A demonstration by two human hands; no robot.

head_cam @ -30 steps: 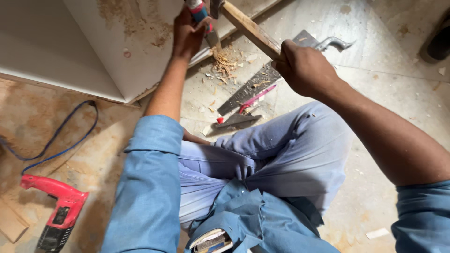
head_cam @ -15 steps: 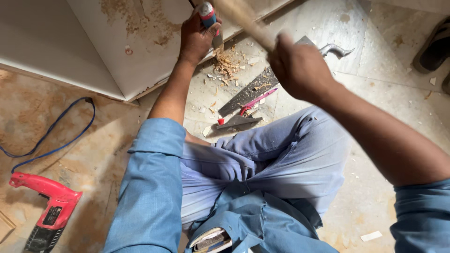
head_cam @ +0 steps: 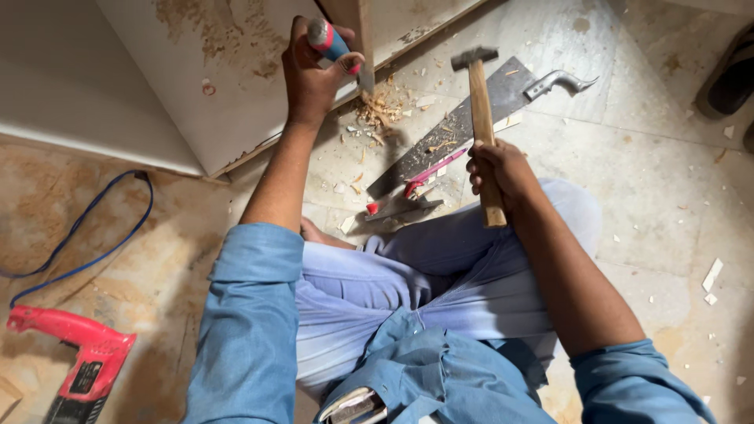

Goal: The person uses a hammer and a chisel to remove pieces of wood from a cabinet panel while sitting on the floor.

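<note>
- Nearest the camera, folds of soft blue shirt cloth bunch over the lap, with rolled sleeves on both forearms and paler blue trousers stretched over the crossed legs.
- Low at the left lies a red power drill with a hard plastic body, and a thin blue cable loops across the mottled tan floor beside it.
- The right hand is wrapped tight round the plain wooden handle of a hammer; the shaft stands nearly upright in the view, its dark square metal head at the top, above the saw blade.
- Under the hammer, a handsaw lies flat on the pale stone floor, its broad grey blade tapering toward the knees and a curved metal handle at the far end.
- Just beside the saw's tip rest a pink pencil-like stick and a small red-handled tool, its kind hard to tell.
- Curled wood shavings and small chips scatter over the floor between the saw and the board.
- Farthest off, the left hand is clenched on a chisel with a smooth red and blue grip; its blade end is hidden behind the fingers, by the edge of an upright wooden strip.
- The chisel sits at the edge of a white laminate board, dusted with brown sawdust.
</note>
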